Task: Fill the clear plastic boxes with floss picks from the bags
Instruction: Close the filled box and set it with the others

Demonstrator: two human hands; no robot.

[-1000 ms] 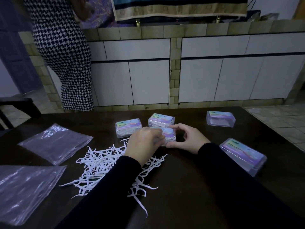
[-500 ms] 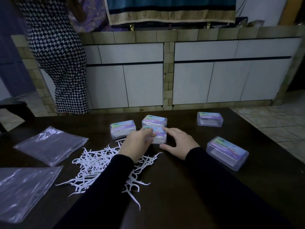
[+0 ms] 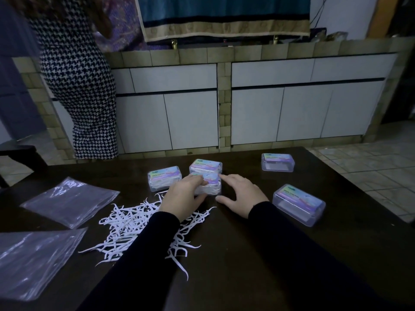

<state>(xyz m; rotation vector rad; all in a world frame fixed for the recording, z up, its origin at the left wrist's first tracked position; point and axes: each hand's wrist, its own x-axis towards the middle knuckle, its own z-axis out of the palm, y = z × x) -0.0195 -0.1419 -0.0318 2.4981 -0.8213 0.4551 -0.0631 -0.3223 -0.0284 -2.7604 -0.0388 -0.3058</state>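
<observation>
A filled clear box (image 3: 210,184) with a pastel label sits at the middle of the dark table (image 3: 258,254). My left hand (image 3: 183,198) grips its left side. My right hand (image 3: 241,195) has spread fingers just right of it, index tip near its far corner, holding nothing. Two more filled boxes stand close by, one to the left (image 3: 164,180) and one behind (image 3: 205,166). Two boxes that look empty lie at the far right (image 3: 277,162) and near right (image 3: 298,204). A heap of white floss picks (image 3: 134,227) lies under my left forearm.
Two flat clear plastic bags lie at the left, one farther (image 3: 69,202) and one at the near edge (image 3: 33,261). A person in a houndstooth dress (image 3: 78,86) stands beyond the table's far left, by white cabinets (image 3: 292,113). The table's right edge borders tiled floor.
My right hand has let go of the middle box and opened, sliding slightly right. My left hand stays on the box. The camera view tilted a little upward.
</observation>
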